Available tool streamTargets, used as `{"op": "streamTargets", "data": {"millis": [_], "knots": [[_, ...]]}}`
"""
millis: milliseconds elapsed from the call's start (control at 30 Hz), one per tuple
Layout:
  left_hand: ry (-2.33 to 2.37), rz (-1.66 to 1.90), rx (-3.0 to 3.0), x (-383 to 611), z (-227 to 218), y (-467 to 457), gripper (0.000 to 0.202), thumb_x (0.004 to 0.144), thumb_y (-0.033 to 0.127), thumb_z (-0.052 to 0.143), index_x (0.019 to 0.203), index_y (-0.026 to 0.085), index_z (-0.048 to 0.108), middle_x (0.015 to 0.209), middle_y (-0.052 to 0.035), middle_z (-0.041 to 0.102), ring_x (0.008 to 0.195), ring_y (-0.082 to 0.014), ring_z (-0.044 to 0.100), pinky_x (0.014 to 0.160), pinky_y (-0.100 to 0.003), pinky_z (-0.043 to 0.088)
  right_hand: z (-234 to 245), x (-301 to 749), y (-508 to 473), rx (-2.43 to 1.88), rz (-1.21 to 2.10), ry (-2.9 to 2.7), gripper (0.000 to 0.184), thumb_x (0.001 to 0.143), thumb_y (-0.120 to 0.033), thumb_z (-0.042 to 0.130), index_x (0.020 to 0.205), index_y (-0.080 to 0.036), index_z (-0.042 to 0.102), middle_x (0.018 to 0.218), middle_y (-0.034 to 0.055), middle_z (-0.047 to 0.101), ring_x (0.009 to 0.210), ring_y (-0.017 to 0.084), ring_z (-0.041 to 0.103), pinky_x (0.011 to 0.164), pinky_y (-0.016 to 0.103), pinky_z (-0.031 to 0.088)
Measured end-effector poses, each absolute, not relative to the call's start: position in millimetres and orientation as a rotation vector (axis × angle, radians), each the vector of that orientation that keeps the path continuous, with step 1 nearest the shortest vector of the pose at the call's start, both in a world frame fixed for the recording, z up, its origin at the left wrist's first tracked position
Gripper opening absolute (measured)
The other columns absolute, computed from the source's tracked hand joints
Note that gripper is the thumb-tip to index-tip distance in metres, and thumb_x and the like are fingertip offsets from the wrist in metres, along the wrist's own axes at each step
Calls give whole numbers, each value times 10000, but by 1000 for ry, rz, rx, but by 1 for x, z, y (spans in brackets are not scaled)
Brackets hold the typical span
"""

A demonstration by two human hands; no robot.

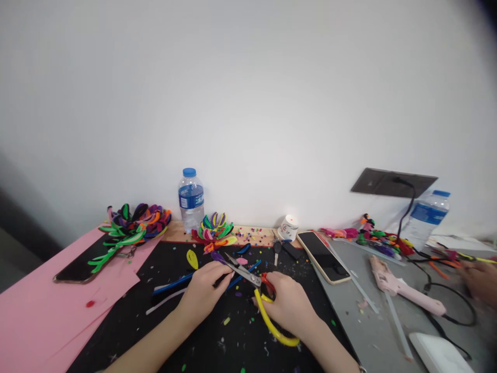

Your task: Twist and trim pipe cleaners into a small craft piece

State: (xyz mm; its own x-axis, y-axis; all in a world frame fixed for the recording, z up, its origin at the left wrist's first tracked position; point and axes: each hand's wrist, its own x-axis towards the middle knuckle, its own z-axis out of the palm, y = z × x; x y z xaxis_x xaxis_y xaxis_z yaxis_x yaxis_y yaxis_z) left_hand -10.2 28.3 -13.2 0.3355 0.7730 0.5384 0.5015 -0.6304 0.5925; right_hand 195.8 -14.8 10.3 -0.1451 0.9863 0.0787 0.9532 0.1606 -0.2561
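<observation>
My right hand [285, 300] grips a pair of scissors [248, 274] with a yellow-and-red handle, the blades apart and pointing up and left. My left hand [207, 285] is closed in a pinch on a purple pipe-cleaner loop [218, 256], close to the blades. A yellow pipe-cleaner loop [192, 259] lies beyond my left hand on the black mat [217, 342]. Blue pipe cleaners [173, 285] and a white one stick out left of that hand. A pink loop [241, 261] and a dark blue loop [244, 249] lie behind the blades.
A water bottle [190, 202], a pipe-cleaner bunch [215, 230], a paper cup [288, 227] and a phone [324, 256] stand or lie along the back. A pink glue gun [404, 290] with a cable lies right, near another person's hand [481, 280]. Left is pink paper [46, 311].
</observation>
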Motion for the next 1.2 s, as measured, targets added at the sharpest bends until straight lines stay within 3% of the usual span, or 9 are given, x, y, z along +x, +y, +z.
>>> {"op": "streamTargets", "data": {"millis": [133,533,700,867,1200], "knots": [[1116,1188,2326,-11,-15,28,140,809,166,502,825,183,639,781,-43,648,739,-151,595,696,-246,475,10,195,-15,-1924,228,-2215,56,665,-202,550,642,-183,503,666,-6,569,596,131,516,502,228,226],[1162,1213,2356,-14,-16,32,130,812,191,498,803,193,627,767,-37,645,726,-156,601,692,-250,472,11,198,-14,-1939,244,-2218,91,692,-160,507,605,-184,524,624,11,588,583,146,541,484,225,235],[1156,1211,2272,-12,-10,28,121,823,199,472,820,194,593,776,-31,638,732,-155,601,685,-237,462,6,202,-8,-1968,248,-2042,189,749,-296,516,597,-187,494,582,-4,541,523,126,469,465,215,238],[1118,1046,2081,-9,-3,23,108,863,241,404,838,200,501,697,6,609,544,-118,550,560,-214,429,3,206,-3,-1954,287,-1917,258,769,-363,495,580,-190,463,545,-20,488,500,115,413,461,208,249],[1090,1105,1782,-5,4,23,313,898,330,296,756,187,535,701,-6,546,705,-158,525,677,-243,401,0,208,-4,-1942,290,-1934,261,755,-377,513,582,-192,452,556,-18,502,504,115,407,463,209,240]]}}
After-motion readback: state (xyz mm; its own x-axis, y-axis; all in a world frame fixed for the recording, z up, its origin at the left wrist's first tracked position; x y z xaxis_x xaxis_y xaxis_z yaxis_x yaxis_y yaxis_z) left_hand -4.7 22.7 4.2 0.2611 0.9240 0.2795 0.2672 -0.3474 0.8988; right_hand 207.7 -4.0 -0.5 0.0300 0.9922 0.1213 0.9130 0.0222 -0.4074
